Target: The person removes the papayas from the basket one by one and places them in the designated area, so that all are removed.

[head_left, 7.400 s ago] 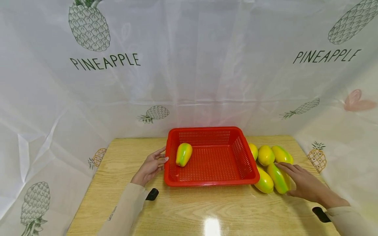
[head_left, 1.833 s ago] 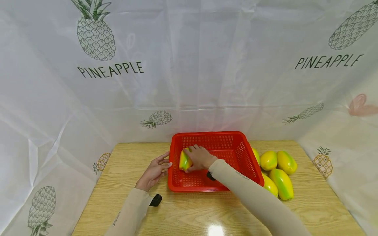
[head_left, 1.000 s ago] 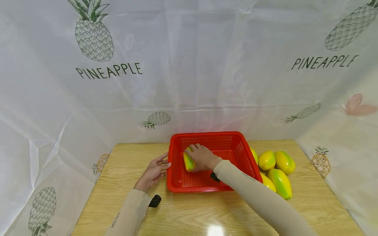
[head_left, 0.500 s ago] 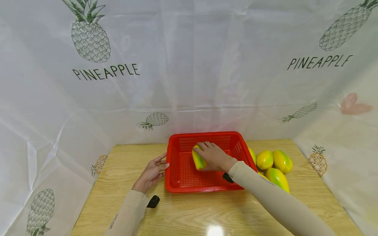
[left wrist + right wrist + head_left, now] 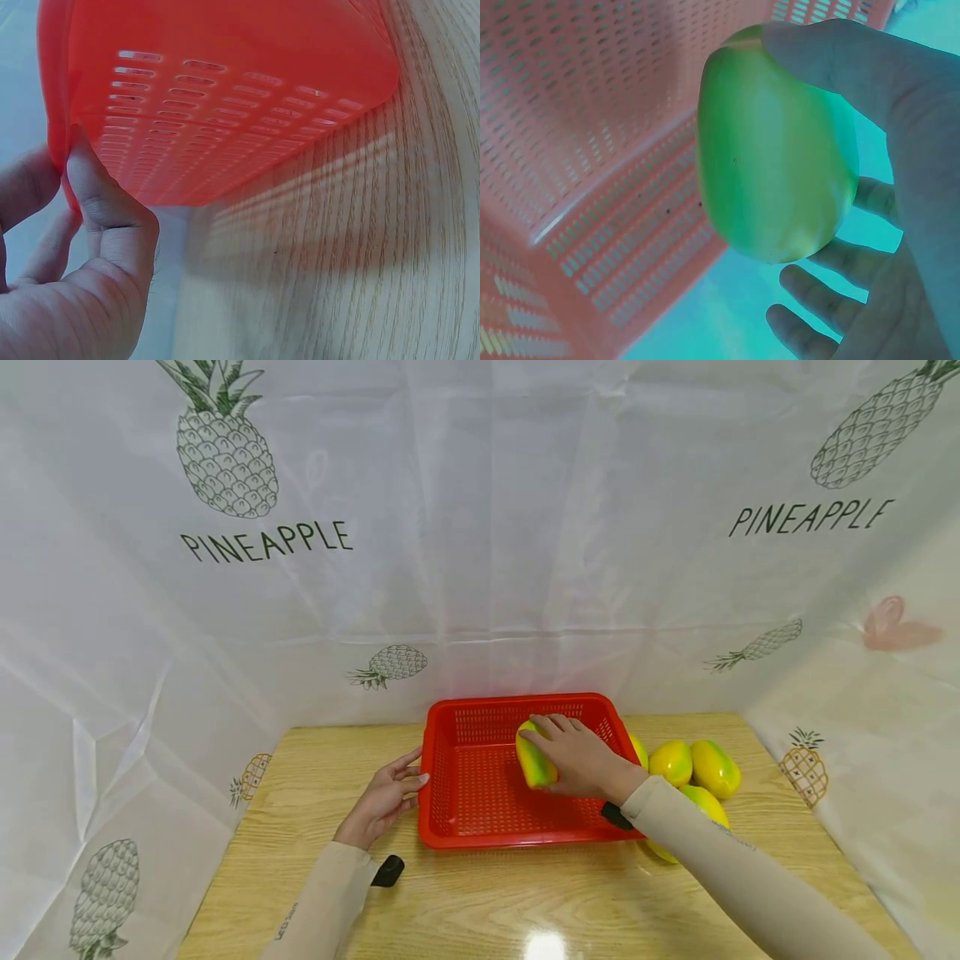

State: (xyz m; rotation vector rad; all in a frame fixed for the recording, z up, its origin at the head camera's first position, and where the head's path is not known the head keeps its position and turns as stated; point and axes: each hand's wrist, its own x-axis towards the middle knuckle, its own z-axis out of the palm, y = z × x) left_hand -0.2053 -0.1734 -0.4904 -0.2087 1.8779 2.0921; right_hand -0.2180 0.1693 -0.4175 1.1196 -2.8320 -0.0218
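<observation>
A red perforated plastic basket (image 5: pixel 525 841) stands on the wooden table. My left hand (image 5: pixel 384 797) pinches its left rim, thumb on the outer side and fingers over the lip, as the left wrist view shows. With my right hand (image 5: pixel 585 764) I grip a glossy yellow-green papaya (image 5: pixel 534 762) over the right half of the basket. In the right wrist view the thumb lies across one end of the papaya (image 5: pixel 776 157) and some fingers reach behind it. No other fruit shows inside the basket.
Several more papayas (image 5: pixel 671 763) lie on the table against the basket's right side, partly hidden by my right forearm. A white sheet with pineapple prints (image 5: pixel 495 543) hangs behind and at both sides. A dark wrist device (image 5: pixel 387 871) sits below my left hand.
My right hand, earlier by the papayas on the table, took hold of the one at the basket's left end and has carried it rightward. The left hand keeps its hold on the rim.
</observation>
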